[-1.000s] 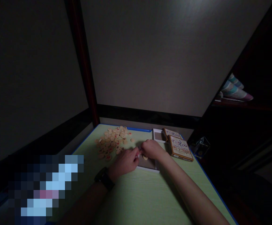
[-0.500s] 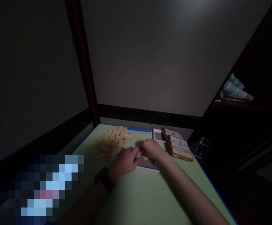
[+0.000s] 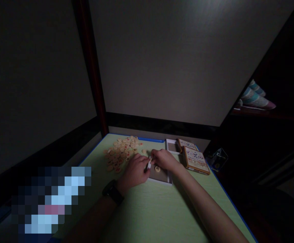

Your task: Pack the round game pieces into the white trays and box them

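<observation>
A shallow box tray (image 3: 162, 181) with a white rim lies on the green table under my hands. One round Chinese chess piece (image 3: 157, 169) with a dark character rests inside it. My left hand (image 3: 137, 170), a dark watch on its wrist, is curled at the tray's left side beside a small white strip, which may be the rim. My right hand (image 3: 163, 159) reaches over the tray's far part, fingers pinched and almost touching the left fingertips. What lies between the fingers is too small and dark to make out. Left of my hands spreads a heap of chess pieces (image 3: 121, 152).
Behind the tray stands another white-rimmed box tray (image 3: 171, 141). Two printed game boxes overlap at the right, the nearer game box (image 3: 196, 160) by the table's blue edge. A dark packet (image 3: 219, 159) is beyond that edge. Walls close off the table's back.
My left hand has shifted slightly up, its fingers straightening a little. My right fingers stay by the left fingertips, and more of the chess piece in the tray now shows.
</observation>
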`<state>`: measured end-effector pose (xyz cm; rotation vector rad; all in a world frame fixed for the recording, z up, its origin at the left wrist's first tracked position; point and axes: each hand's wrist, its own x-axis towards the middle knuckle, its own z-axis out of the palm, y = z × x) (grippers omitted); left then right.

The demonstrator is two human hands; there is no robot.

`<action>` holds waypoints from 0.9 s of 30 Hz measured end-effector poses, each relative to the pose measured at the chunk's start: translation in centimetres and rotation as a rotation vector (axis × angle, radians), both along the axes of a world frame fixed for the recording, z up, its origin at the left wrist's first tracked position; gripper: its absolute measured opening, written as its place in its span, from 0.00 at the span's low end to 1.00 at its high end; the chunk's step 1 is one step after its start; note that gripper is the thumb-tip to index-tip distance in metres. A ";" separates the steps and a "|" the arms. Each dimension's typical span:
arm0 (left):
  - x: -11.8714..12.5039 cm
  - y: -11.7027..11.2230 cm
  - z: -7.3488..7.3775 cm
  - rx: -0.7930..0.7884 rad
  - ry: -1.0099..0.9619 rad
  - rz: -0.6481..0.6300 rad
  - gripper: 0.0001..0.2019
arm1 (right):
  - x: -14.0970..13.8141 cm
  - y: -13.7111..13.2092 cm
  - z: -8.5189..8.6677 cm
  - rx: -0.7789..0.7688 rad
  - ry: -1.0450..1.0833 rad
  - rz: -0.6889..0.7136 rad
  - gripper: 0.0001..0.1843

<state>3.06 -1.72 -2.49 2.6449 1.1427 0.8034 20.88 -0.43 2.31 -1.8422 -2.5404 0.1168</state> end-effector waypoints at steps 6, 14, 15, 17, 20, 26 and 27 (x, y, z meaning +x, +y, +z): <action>0.0 0.0 0.1 0.025 0.018 0.016 0.12 | 1.3 -0.4 1.6 -0.153 0.031 0.070 0.13; 0.2 -0.2 0.0 -0.011 0.045 0.019 0.11 | 0.3 -0.6 0.8 -0.230 -0.086 0.158 0.14; 0.2 -0.2 0.1 -0.016 0.047 0.026 0.10 | 0.2 -0.6 0.7 -0.218 -0.096 0.154 0.14; 0.2 -0.1 0.1 -0.026 0.053 0.044 0.10 | 0.0 -0.7 0.6 -0.194 -0.115 0.148 0.15; 0.2 -0.1 0.2 -0.048 0.078 0.070 0.10 | -0.3 -1.0 0.7 -0.170 -0.138 0.140 0.14; 0.2 -0.2 0.3 -0.057 0.085 0.088 0.10 | -0.5 -1.3 0.9 -0.165 -0.151 0.140 0.14; 0.2 -0.2 0.3 -0.053 0.083 0.089 0.09 | -0.5 -1.3 0.9 -0.162 -0.148 0.142 0.13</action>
